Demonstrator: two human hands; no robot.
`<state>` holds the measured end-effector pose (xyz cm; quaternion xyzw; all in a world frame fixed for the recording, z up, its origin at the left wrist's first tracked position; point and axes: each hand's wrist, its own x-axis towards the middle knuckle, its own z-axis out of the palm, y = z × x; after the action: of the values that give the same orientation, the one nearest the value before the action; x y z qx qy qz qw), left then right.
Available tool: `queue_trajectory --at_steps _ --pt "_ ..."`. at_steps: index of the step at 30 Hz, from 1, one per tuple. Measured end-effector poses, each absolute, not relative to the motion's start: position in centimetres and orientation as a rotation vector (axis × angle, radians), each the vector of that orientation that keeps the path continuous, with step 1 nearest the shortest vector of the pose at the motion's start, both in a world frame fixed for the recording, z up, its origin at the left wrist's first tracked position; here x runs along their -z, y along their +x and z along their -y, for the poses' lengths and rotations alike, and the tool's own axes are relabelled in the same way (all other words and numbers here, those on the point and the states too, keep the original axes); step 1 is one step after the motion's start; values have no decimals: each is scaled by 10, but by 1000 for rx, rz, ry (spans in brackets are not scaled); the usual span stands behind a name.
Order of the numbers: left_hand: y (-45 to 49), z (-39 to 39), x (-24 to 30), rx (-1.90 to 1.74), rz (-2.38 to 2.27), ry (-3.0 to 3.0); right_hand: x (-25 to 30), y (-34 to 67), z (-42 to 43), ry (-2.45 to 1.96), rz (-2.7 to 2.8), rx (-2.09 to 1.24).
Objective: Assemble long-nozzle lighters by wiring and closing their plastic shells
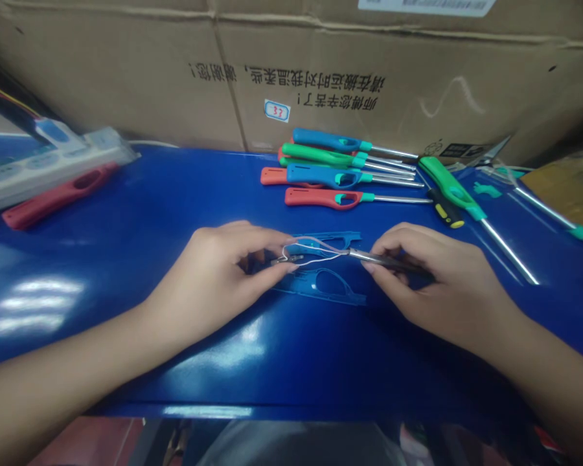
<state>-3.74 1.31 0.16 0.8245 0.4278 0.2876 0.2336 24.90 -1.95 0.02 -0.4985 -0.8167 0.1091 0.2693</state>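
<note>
My left hand (pixel 218 278) pinches a small metal piece (pixel 286 259) between thumb and fingers, with a thin white wire (pixel 311 251) looping from it. My right hand (pixel 418 278) grips a slim metal tube (pixel 379 260), whose tip meets the wire near the hands' middle. Beneath them lies a blue plastic lighter shell half (pixel 320 285), open side up and partly hidden by my fingers. A second blue plastic strip (pixel 328 238) shows just behind the wire. The hands are not touching each other.
Several long utility lighters (pixel 330 178) in blue, green and red lie on the blue table (pixel 102 259) behind my hands. To the right are a yellow-and-black screwdriver (pixel 444 208) and a green lighter (pixel 451 191). A power strip (pixel 53 162) and red handle (pixel 58 197) lie left, against a cardboard box (pixel 320 77).
</note>
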Motion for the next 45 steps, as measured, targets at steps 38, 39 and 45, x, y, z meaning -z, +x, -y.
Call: queue_trajectory --at_steps 38,39,45 --pt "-26 -14 -3 -803 -1091 1792 -8 247 23 -1271 2328 -645" --pt "-24 -13 -3 -793 -1074 1732 -9 246 24 -1281 2309 -710" --pt "-16 -6 -3 -731 -1021 1620 -10 238 28 -1292 2197 -974"
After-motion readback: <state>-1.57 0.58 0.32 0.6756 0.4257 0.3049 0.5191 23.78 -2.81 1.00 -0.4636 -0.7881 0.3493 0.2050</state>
